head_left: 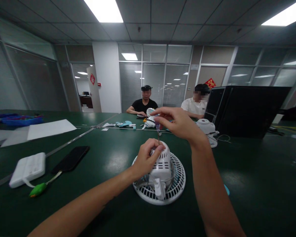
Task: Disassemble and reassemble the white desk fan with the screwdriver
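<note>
A white electric fan (161, 171) lies face down on the green table, its round grille underneath and its vented motor housing on top. My right hand (176, 122) grips the handle of a screwdriver (158, 126), which stands upright with its shaft pointing down at the top of the housing. Against the upper left of the housing rests my left hand (149, 153), its thumb and fingers closed around the spot where the shaft meets it. The screwdriver's tip is hidden by the fingers. A white plug (160, 189) sits at the near side of the fan.
To the left lie a black phone (71, 159), a white power bank (28, 169), paper sheets (50, 129) and a blue tray (22, 120). Another fan (207, 128) stands beside a large black case (246, 108) on the right. Two people sit across the table (108, 204).
</note>
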`<state>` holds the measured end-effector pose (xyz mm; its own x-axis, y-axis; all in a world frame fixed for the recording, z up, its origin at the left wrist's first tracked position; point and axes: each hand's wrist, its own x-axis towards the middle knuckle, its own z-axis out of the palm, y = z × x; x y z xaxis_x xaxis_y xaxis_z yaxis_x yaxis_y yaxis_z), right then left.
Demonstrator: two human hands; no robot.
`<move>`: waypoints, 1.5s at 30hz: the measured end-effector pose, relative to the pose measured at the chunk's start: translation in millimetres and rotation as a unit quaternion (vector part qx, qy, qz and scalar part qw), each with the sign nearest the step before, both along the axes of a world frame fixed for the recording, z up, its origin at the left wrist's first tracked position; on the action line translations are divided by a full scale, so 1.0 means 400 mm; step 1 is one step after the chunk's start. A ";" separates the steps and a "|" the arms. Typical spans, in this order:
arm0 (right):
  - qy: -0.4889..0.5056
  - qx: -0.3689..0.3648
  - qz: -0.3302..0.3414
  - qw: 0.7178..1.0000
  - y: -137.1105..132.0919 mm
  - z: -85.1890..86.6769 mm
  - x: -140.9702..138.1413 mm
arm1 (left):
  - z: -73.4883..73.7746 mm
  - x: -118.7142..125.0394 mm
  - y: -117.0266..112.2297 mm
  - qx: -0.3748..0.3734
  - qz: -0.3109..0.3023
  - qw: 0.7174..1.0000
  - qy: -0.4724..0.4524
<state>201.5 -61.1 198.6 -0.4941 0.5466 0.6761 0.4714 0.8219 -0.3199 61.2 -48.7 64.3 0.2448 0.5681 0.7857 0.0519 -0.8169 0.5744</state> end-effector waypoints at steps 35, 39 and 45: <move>-0.301 -0.336 -0.251 0.856 0.102 -0.331 0.388 | -0.009 -0.016 -0.002 0.104 -0.005 0.995 0.004; -0.265 -0.367 -0.272 0.849 0.050 -0.323 0.437 | -0.018 -0.015 -0.010 0.091 -0.004 0.996 0.005; -0.248 -0.414 -0.293 0.825 -0.100 -0.345 0.513 | -0.034 -0.008 -0.027 -0.084 0.036 0.995 -0.031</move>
<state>406.9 -100.9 60.6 -0.0841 0.9630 -0.2562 0.9523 0.0020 -0.3052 58.0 -59.7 50.7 0.1517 0.7068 0.6910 0.0670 -0.7048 0.7062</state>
